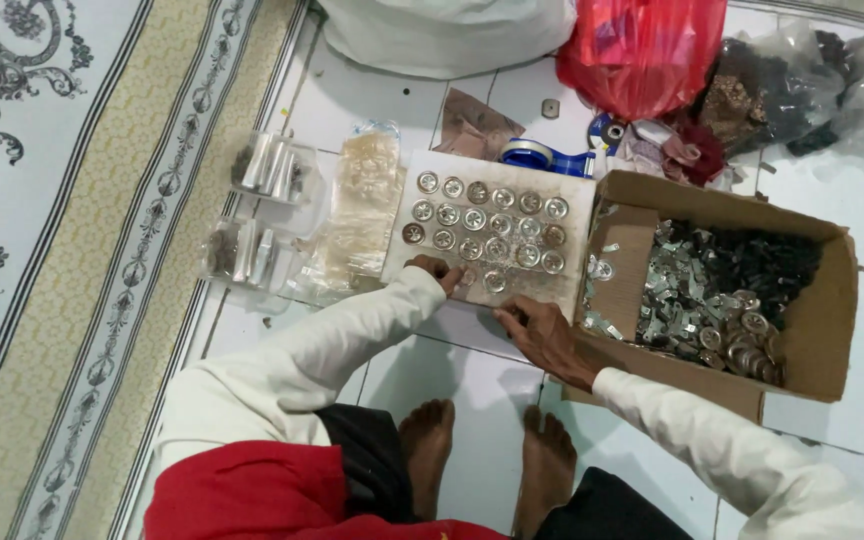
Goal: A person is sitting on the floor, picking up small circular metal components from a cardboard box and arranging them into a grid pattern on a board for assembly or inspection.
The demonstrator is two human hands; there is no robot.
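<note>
In the middle of the frame a flat white rectangular board lies on the white tiled floor, and small round silver metal pieces sit on it in rows. The left hand rests on the lower left part of the board, its fingers bent together beside the lowest pieces; I cannot tell if it pinches one. The right hand presses on the lower edge of the board, fingers curled close, and a held piece is not visible. Just to the right stands an open brown cardboard box with silver and dark metal parts inside. At the top is a red plastic bag.
</note>
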